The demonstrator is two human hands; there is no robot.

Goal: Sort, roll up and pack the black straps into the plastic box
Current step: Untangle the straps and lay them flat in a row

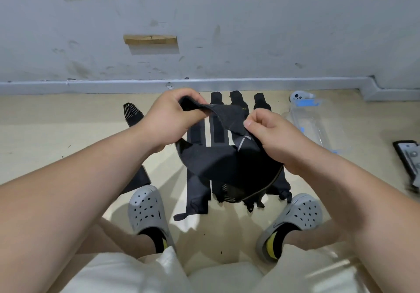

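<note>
Beige floor ran up to a scuffed grey wall with a low skirting; the person sat above it, grey perforated clogs planted either side of the work.

Left hand was pinched shut on the far end of a wide black fabric strap. Right hand was pinched shut on the same strap's edge, nearer the body and to the right. The strap sagged between and below both hands, held clear above the floor; its long axis ran roughly from the left hand's grip down toward the feet.

Beneath it, a row of flat black straps with hook-and-loop strips lay side by side, long axes pointing at the wall. One more black strap with a white-stitched tip lay apart to the left.

Clear plastic box with blue clips lay on the floor to the right, nearer the right hand, with open floor between.

Judgement: rolling should start from the left-hand end; the floor row must stay undisturbed.
</note>
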